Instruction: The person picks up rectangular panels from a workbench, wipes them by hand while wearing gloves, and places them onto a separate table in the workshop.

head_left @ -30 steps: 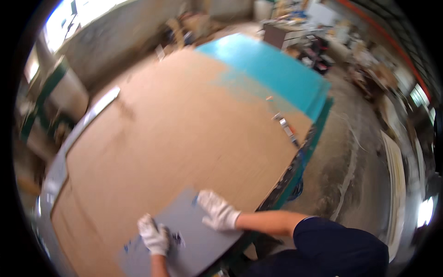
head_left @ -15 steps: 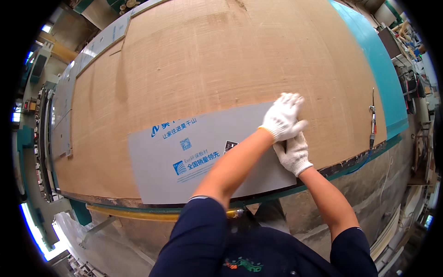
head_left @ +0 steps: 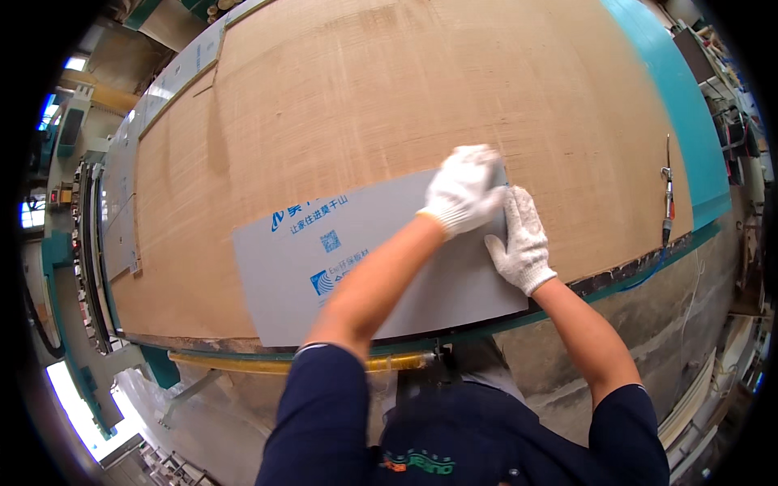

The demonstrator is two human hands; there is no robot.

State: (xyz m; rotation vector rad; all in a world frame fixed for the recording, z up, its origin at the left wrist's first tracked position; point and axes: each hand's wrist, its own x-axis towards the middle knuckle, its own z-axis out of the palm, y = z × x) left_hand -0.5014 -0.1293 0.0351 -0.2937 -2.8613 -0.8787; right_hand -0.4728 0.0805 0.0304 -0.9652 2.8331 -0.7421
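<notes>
A grey rectangular panel (head_left: 438, 283) with blue printing and a square code lies at the near edge of a large brown wooden sheet (head_left: 348, 105). My left hand (head_left: 466, 190), in a white knitted glove, is over the panel's far right corner. Its fingers look bunched but are smeared by motion, and whatever may be under them is hidden. My right hand (head_left: 523, 243), gloved the same way, rests along the panel's right edge, fingers stretched out and thumb apart on the grey face. My left forearm covers part of the printing.
An air blow gun (head_left: 668, 198) with a long thin nozzle and blue hose lies on the sheet at right. A turquoise surface (head_left: 681, 105) borders the far right. Grey film-covered boards (head_left: 121, 194) line the left side. A yellow bar (head_left: 300, 363) runs below the near edge.
My left hand has moved left, off my right hand and onto the panel's corner. My right hand has straightened along the right edge. The view has shifted slightly.
</notes>
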